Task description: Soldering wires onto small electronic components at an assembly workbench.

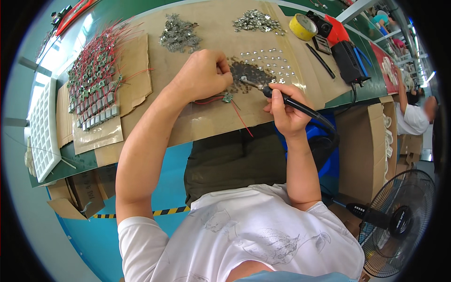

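Observation:
My right hand is wrapped round the black handle of a soldering iron. The iron's metal tip reaches left over a dark, speckled patch on the brown cardboard work surface. Right at the tip lies a small shiny metal piece. Left of the patch, my left hand is closed, thumb and fingers pinched together; whatever they hold is hidden. Just below those fingertips sits a small green circuit board with red wires trailing from it. Small metal pieces stand in loose rows beyond the iron.
Many wired circuit boards crowd the left side, near a white grid tray. Two heaps of metal parts lie at the back. Yellow tape, a black pen-like stick and a black box stand right. A fan is lower right.

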A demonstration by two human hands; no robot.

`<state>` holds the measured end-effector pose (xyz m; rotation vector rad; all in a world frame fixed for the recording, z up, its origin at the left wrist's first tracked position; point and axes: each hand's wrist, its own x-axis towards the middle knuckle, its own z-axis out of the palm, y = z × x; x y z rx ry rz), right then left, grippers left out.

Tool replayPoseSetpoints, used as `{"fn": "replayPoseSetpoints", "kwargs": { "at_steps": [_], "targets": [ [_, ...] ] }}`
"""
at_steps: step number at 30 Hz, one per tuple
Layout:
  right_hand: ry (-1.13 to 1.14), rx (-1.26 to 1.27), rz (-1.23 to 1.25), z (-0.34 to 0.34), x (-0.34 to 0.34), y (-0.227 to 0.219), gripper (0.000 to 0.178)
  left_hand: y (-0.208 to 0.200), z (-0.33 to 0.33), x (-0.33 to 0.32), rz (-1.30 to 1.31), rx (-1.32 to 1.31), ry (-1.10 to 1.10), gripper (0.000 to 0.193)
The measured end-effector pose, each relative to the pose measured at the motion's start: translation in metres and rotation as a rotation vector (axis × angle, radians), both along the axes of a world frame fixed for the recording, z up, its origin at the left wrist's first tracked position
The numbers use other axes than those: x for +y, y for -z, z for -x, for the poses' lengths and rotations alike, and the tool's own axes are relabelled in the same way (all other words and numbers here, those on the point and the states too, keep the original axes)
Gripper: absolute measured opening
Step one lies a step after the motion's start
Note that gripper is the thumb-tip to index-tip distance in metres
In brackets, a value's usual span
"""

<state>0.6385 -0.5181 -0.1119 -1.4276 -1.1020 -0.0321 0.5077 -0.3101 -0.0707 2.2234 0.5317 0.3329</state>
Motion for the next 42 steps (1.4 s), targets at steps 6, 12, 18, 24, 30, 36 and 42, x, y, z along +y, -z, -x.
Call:
{"fn": "replayPoseSetpoints", "kwargs": {
  "at_steps": [6, 12, 18, 24, 30, 36, 42],
  "targets": [
    [0.002, -0.011, 0.005, 0.0, 0.0, -0.001, 0.01, -0.005, -0.001, -0.001, 0.013, 0.041, -0.004, 0.018],
    [-0.001, 0.032, 0.013, 0.001, 0.001, -0.002, 0.01, -0.004, -0.001, -0.001, -0.008, 0.05, 0.003, 0.017],
    [0.022, -0.02, 0.019, 0.0, -0.002, -0.003, 0.009, 0.004, -0.003, -0.001, -0.052, -0.01, 0.022, 0.017],
    [0.035, -0.011, -0.004, 0.0, 0.001, 0.002, 0.01, 0.002, 0.0, -0.004, -0.056, 0.037, 0.008, 0.017],
    [0.02, -0.034, -0.003, 0.0, 0.002, -0.001, 0.01, -0.002, 0.001, -0.005, -0.029, 0.067, 0.01, 0.016],
    [0.023, -0.028, 0.024, -0.002, -0.001, 0.0, 0.009, 0.001, -0.002, -0.006, -0.048, 0.037, 0.026, 0.016],
    [-0.001, 0.005, -0.005, 0.001, 0.001, -0.003, 0.008, -0.007, 0.0, -0.008, -0.056, 0.061, 0.038, 0.016]
  ]
}}
